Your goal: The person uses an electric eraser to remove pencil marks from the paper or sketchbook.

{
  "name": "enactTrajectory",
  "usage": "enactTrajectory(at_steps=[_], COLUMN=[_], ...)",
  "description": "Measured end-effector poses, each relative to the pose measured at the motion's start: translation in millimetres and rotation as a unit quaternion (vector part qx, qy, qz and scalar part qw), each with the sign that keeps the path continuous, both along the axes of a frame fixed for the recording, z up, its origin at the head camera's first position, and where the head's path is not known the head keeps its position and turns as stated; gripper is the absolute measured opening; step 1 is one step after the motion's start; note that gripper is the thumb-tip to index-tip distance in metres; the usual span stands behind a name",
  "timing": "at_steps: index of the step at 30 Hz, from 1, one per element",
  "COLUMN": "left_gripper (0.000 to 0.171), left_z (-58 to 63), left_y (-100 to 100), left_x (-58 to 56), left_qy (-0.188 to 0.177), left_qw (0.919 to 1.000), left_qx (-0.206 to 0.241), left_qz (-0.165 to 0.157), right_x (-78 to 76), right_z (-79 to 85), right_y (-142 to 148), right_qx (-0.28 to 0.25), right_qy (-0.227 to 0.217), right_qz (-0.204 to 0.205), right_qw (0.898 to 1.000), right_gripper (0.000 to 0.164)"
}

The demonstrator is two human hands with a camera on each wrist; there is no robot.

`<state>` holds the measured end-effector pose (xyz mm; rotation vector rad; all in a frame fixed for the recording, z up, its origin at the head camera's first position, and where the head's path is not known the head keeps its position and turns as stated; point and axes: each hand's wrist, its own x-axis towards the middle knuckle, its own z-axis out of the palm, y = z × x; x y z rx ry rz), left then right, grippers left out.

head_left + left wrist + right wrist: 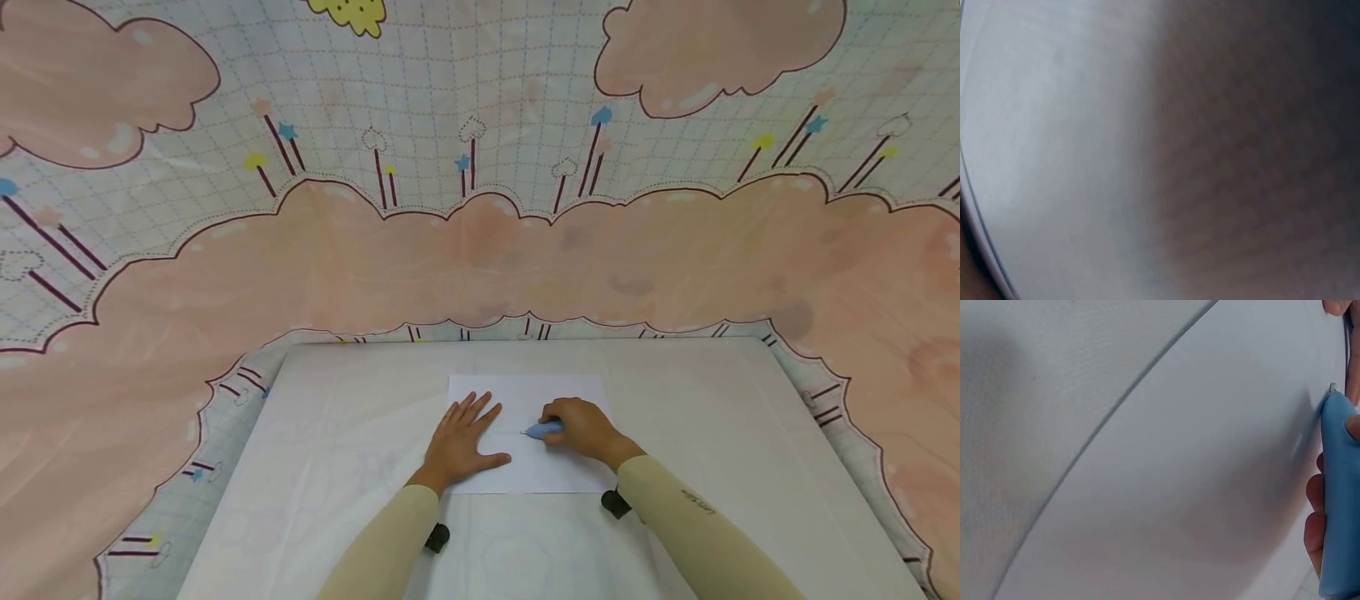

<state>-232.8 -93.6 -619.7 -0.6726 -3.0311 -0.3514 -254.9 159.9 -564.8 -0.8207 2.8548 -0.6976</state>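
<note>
A white sheet of paper point(525, 479) lies on the white-covered table. My left hand point(459, 446) rests flat on its left part, fingers spread and thumb pointing right. Over the right part, my right hand point(588, 429) grips a blue correction tape point(1339, 506) with a rounded body. Its small tip points left, right at the paper's surface near the middle. The right wrist view shows fingers point(1314, 534) curled around the body, with the rest of that hand cut off by the frame. The left wrist view is blurred, mostly pale surface and a dark patch.
The table point(337, 433) has a creased white cover. Behind and beside it hangs a cloth point(480, 258) printed with clouds and stars. Small black devices point(616, 503) sit at both wrists, below the sleeves point(675, 492).
</note>
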Motion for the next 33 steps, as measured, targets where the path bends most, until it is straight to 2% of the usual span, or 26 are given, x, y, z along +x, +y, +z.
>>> enactTrajectory(at_steps=[12,20,33], left_gripper=[0.091,0.091,0.091], left_z=[1.0,2.3,2.4], left_y=[0.9,0.6,-0.4], left_x=[0.8,0.6,0.4], left_qy=[-0.007,-0.011,-0.011], left_qw=[1.0000,0.9999,0.9999], left_qx=[0.000,0.000,0.007], left_qz=[0.004,0.004,-0.001], right_x=[-4.2,-4.3,-4.3], right_z=[-5.0,-3.9,-7.2], right_y=[11.8,20.5,31.6], right_qx=[-0.020,-0.018,-0.028], right_qy=[-0.028,-0.020,-0.035], right_qz=[-0.017,-0.020,-0.032], right_qw=[0.999,0.999,0.999], right_gripper=[0.017,0.017,0.020])
